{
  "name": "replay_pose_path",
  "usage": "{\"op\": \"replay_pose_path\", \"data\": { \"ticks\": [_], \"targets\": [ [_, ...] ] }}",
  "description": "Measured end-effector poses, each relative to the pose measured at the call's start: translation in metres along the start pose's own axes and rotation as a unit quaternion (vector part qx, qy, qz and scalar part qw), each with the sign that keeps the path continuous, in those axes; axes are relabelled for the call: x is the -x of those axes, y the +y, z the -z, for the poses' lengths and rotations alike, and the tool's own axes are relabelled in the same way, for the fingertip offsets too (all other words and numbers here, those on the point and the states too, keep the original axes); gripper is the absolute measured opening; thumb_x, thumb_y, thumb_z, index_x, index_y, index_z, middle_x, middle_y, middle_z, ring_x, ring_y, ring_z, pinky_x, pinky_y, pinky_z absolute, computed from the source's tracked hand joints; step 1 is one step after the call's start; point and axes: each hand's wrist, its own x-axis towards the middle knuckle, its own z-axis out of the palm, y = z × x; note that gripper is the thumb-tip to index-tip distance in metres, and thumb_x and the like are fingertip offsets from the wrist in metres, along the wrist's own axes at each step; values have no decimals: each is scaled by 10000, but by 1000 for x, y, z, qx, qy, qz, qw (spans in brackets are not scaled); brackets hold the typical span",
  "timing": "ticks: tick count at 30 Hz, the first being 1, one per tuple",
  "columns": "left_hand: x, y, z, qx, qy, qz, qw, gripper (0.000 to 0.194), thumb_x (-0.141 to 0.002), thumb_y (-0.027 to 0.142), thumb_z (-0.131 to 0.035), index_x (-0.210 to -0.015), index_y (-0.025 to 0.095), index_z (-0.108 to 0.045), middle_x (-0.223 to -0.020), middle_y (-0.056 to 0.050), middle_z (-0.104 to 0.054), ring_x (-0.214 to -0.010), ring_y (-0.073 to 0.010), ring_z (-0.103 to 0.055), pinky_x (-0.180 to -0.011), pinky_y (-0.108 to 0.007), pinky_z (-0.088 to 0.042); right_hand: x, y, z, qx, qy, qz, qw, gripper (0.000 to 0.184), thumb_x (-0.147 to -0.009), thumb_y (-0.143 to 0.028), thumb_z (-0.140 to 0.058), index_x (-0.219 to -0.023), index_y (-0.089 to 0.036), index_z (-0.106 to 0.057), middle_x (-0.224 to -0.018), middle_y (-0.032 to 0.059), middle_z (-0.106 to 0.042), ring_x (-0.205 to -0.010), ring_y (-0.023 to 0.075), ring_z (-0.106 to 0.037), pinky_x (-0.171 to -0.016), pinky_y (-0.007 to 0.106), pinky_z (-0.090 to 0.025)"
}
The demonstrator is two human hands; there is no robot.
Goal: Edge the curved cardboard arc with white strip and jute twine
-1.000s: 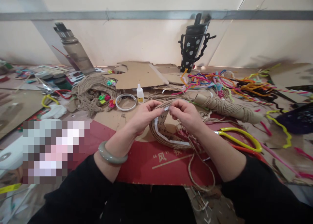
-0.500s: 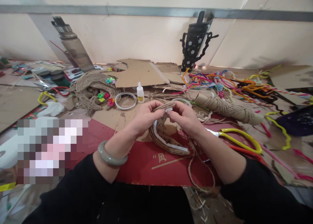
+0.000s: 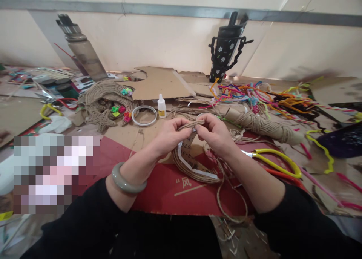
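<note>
A crescent-shaped cardboard piece wrapped in twine [image 3: 183, 167] stands out in front of me, with a white tape strip [image 3: 195, 169] along its inner edge and handwriting on the cardboard. My left hand [image 3: 174, 135] pinches its upper end, thumb pressed on the twine. Close beside it, my right hand [image 3: 212, 132] pinches the twine at the same end, fingers closed and fingertips almost touching the left thumb. A loose loop of twine [image 3: 245, 198] trails from below my right hand over the red card [image 3: 158, 198]. The exact grip under the fingertips is partly hidden.
Yellow-handled scissors [image 3: 278, 157] lie right of my forearm. Behind my hands are a small glue bottle [image 3: 161, 107], a tape roll [image 3: 132, 117], a twine-wound tube [image 3: 266, 127], pipe cleaners [image 3: 254, 97] and a finished twine piece with flowers [image 3: 104, 95]. Two drink bottles stand at the back.
My right fingers have shifted slightly up over the twine at the crescent's upper end, and the white tape end there is now mostly covered. The left hand keeps its hold.
</note>
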Motion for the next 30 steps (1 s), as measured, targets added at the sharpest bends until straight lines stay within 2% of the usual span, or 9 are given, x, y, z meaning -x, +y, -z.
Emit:
{"op": "replay_pose_path", "data": {
  "ticks": [6, 17, 20, 30],
  "targets": [
    [0, 1, 1, 5, -2, 4, 1000, 157, -656, 241, -709, -751, 145, -629, -649, 24, -587, -564, -69, -487, -543, -213, -368, 1, -2, 3, -49, -23, -4, 999, 216, -705, -374, -597, -785, -184, -535, -590, -53, -503, -482, 71, -439, -467, 231, -352],
    [0, 0, 2, 28, -12, 7, 1000, 200, -671, 266, -712, -823, 151, -649, -717, 7, -630, -603, -81, -525, -574, -223, -389, 0, -1, 5, -66, 19, -5, 998, 206, -690, -359, -620, -803, -198, -556, -574, -59, -499, -457, 67, -438, -448, 230, -363],
    [-1, -1, 2, 28, -5, 5, 1000, 159, -679, 256, -698, -779, 153, -630, -683, 16, -609, -579, -73, -505, -548, -215, -367, -1, -2, 6, -74, 32, -2, 997, 203, -695, -359, -624, -804, -201, -558, -573, -59, -500, -455, 65, -436, -448, 230, -366],
    [-1, -1, 2, 41, 6, -7, 999, 161, -666, 257, -710, -741, 148, -619, -648, 27, -580, -560, -66, -483, -538, -209, -363, 1, -1, 4, -113, -9, -14, 993, 250, -677, -342, -656, -849, -192, -553, -625, -54, -530, -484, 66, -463, -463, 226, -392]
  ]
}}
